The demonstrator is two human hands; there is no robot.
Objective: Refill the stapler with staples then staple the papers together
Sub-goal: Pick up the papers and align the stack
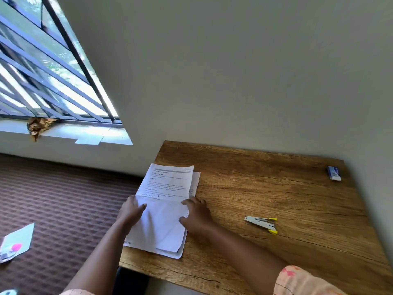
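Both hands, left hand and right hand, flat-fingered, squaring papers at surface's left edge; stapler lies open nearby, staple box far corner: refilling apparently next.

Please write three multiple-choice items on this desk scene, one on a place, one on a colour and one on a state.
1. Where does the small blue and white box lie?
A. on the papers
B. at the table's far right corner
C. on the floor

2. What colour are the stapler's tips?
A. red
B. green
C. yellow

3. What are the hands doing?
A. both rest on the papers
B. one grips the stapler
C. both hang off the table

Answers: 1 B, it sits by the table's far right edge. 2 C, both ends show yellow. 3 A, the left hand and the right hand touch the papers.
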